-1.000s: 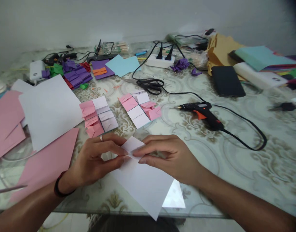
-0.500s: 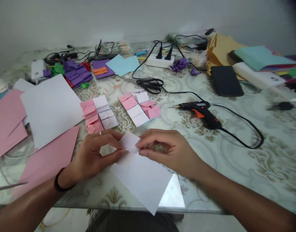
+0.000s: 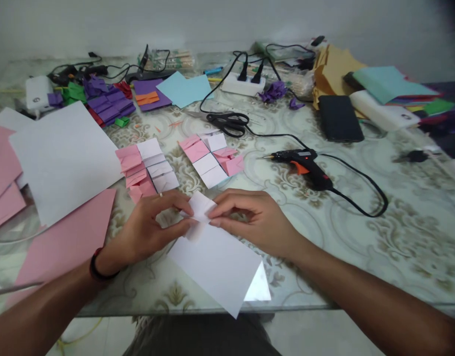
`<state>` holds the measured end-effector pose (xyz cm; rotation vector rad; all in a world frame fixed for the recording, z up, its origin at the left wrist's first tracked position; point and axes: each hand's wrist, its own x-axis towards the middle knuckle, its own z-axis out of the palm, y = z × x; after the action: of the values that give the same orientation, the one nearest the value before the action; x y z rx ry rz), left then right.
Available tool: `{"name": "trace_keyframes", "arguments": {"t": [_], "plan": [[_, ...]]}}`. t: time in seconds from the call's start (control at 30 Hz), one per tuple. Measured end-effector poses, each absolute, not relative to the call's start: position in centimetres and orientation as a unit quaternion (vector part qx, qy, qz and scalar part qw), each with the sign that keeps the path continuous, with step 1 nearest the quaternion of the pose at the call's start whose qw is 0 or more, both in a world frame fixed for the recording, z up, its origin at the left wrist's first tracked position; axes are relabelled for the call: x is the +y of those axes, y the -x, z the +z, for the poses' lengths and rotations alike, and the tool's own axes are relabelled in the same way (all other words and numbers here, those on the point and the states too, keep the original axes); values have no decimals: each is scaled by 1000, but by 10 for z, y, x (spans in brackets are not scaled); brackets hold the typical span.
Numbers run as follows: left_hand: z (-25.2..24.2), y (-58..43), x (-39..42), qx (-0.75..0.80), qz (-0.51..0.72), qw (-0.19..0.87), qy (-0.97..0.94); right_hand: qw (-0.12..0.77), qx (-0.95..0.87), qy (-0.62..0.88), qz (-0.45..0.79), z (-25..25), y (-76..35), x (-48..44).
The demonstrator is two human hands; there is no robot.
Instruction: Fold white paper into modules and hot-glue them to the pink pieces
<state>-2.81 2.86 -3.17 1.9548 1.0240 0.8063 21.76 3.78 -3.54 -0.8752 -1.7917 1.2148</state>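
A small white piece of paper point(image 3: 201, 205) is pinched between both hands, above the table's near edge. My left hand point(image 3: 153, 225), wearing a ring and a dark wristband, grips its left side between thumb and fingers. On its right side, my right hand point(image 3: 255, 220) pinches it the same way. Below the hands lies a larger white sheet point(image 3: 218, 267), one corner reaching past the table edge. Just beyond the hands are two groups of folded pink and white paper squares, one to the left point(image 3: 148, 168) and one in the middle point(image 3: 211, 158).
A black glue gun point(image 3: 305, 165) with a trailing cord lies at right. Black-handled scissors point(image 3: 229, 122), a power strip point(image 3: 243, 84) and a dark phone-like slab point(image 3: 341, 118) sit farther back. Large white point(image 3: 68, 158) and pink sheets point(image 3: 69, 237) cover the left side. Purple folded papers point(image 3: 111, 106) lie behind.
The view has shifted slightly. Both hands still pinch the small white paper, whose upper part now looks more bent up between the fingers.
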Motion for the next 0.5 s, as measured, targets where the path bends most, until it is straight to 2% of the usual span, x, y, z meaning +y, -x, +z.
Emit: {"name": "trace_keyframes", "arguments": {"t": [0.5], "plan": [[-17, 25, 18, 408, 364, 294, -784, 433, -706, 334, 450, -28, -221, 30]]}}
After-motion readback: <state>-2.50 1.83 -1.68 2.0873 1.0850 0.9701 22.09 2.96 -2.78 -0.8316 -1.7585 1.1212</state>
